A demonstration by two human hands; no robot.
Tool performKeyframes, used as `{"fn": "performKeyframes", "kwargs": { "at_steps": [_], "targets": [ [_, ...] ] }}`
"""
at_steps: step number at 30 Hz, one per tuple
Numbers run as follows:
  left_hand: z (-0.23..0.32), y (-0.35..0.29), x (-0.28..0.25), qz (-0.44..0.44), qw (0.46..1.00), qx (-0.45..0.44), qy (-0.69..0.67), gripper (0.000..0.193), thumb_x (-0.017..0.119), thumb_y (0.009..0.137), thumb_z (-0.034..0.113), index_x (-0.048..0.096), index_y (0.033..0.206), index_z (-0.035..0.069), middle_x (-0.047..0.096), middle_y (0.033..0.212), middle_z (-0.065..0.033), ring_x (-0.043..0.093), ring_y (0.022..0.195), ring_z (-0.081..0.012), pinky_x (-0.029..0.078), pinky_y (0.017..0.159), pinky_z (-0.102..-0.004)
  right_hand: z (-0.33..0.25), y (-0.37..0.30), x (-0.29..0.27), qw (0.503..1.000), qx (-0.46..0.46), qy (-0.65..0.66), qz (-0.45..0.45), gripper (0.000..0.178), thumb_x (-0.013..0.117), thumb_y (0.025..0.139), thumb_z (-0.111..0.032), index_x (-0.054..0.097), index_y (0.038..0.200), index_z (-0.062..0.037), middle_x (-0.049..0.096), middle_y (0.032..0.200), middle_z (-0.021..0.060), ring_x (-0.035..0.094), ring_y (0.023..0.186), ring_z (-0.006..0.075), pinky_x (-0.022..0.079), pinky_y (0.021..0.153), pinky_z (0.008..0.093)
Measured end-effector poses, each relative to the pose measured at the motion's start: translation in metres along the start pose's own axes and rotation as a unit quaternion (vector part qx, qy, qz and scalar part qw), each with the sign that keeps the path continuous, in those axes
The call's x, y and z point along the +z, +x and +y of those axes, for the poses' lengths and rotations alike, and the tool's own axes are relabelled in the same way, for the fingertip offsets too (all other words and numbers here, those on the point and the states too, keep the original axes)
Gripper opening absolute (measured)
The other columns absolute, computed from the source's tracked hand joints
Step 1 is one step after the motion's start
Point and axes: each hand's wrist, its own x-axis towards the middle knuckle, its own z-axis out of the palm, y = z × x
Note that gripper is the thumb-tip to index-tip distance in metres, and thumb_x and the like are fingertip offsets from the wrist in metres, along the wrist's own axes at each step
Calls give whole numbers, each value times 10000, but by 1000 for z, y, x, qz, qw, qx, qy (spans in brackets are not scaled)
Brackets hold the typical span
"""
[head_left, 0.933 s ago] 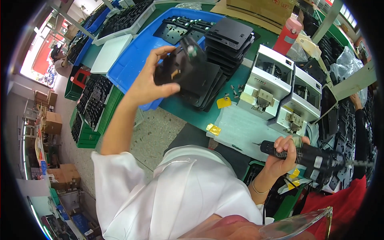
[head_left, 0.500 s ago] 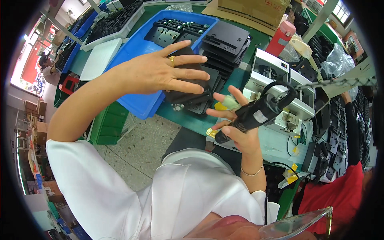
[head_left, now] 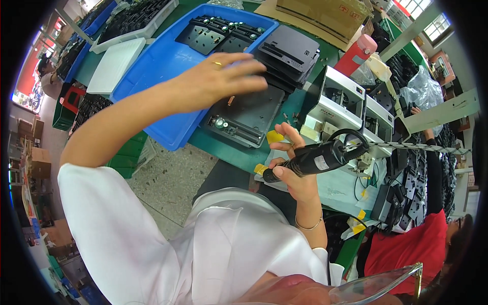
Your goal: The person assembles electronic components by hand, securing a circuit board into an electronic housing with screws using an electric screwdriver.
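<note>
My left hand (head_left: 216, 81), fingers stretched out and slightly blurred, hovers over the blue bin's edge and a dark flat panel (head_left: 260, 109). It holds nothing that I can see and hides part of the panel. Along the panel's near side lies a black hinge-like part with a shiny round end (head_left: 219, 122). My right hand (head_left: 301, 184) is wrapped round a black electric screwdriver (head_left: 319, 157), whose tip end points left toward me. Inside the blue bin (head_left: 170, 61) sit several black plates with hinge parts (head_left: 206, 38).
A stack of dark panels (head_left: 290, 48) stands right of the bin. White screw-feeder machines (head_left: 335, 101) and a red bottle (head_left: 356, 55) are beyond my right hand. A cord (head_left: 417, 147) runs right from the screwdriver. Another person in a red top (head_left: 406, 249) works at right.
My left hand has come off the dark panel, which now lies flat on the bench. The screwdriver in my right hand has shifted left and down and tilted closer to level.
</note>
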Motion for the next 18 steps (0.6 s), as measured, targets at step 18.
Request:
{"fn": "performKeyframes", "kwargs": {
  "at_steps": [18],
  "targets": [
    [54,-1,37,-59,738,-430,-517,844,625,915,295,103,1502,-12,423,1411,-238,466,1278,-301,365,1065,-348,10,-3,-3,998,59,-11,3,775,730,775,-30,347,1449,-25,361,1484,137,452,1308,311,502,938,378]
  ]
}}
